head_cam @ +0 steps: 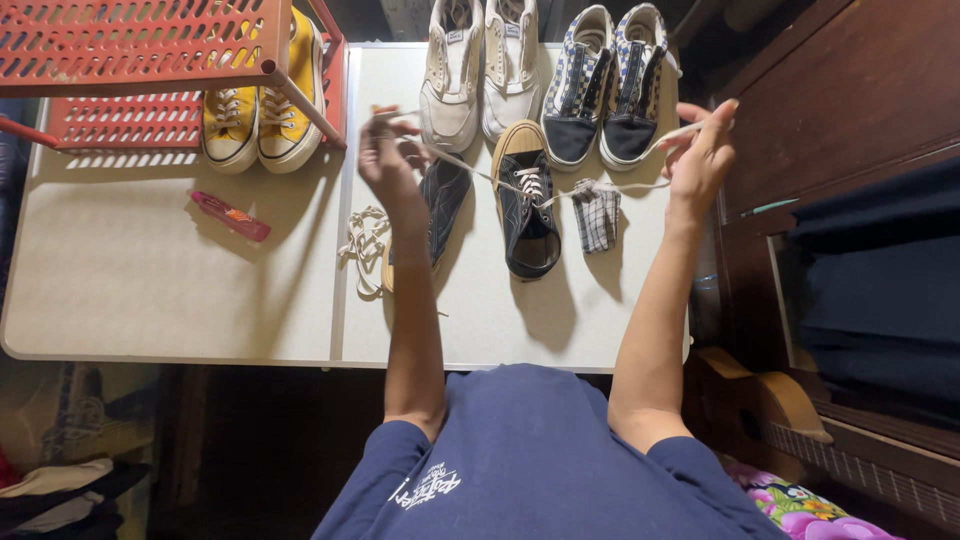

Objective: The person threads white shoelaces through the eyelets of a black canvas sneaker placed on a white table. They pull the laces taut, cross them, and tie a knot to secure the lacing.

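Note:
A black sneaker (526,205) with a tan toe cap stands on the white table (150,280), its white lace (470,168) pulled out to both sides. My left hand (388,150) grips the left end of the lace above the table. My right hand (700,150) holds the right end, drawn taut. The second black sneaker (440,205) lies on its side just behind my left forearm, partly hidden. A loose white lace (365,245) is bunched on the table beside it.
A yellow pair (260,115) sits in a red plastic rack (150,50) at the back left. A white pair (480,65) and a checkered pair (605,85) line the far edge. A checkered cloth (598,215) and a pink tube (230,217) lie on the table. Dark wooden furniture (840,110) stands right.

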